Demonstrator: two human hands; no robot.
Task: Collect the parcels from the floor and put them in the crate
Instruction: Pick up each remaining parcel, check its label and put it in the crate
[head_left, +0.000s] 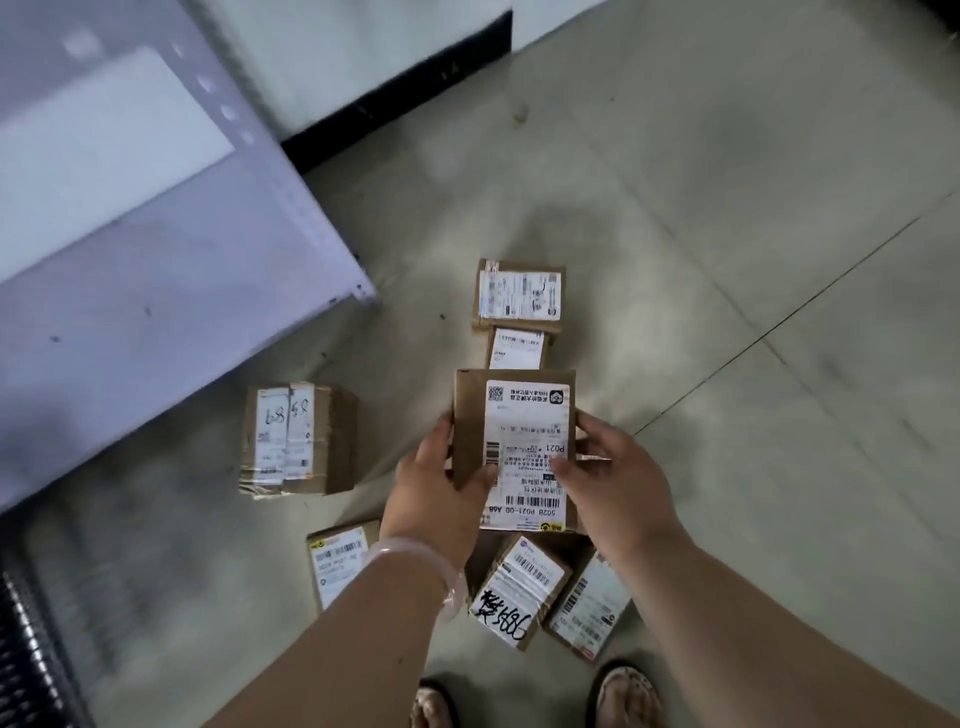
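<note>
1. Right of the grip: bare floor, wide open
2. Just beyond the held parcel: small parcel, then labelled parcel behind it, both in the way of a straight forward pass
3. Left of the grip: taped box, well apart, floor gap between
4. Further left and beyond: grey unit closes that side
5. Person's side of the grip: three crowded together, flat parcel, scribbled parcel, rightmost parcel

Largest parcel: brown cardboard, white label, black barcodes. Parcel by the feet: black handwriting on white label. Floor: grey, dark joint lines. Bracelet: pale pink.
</note>
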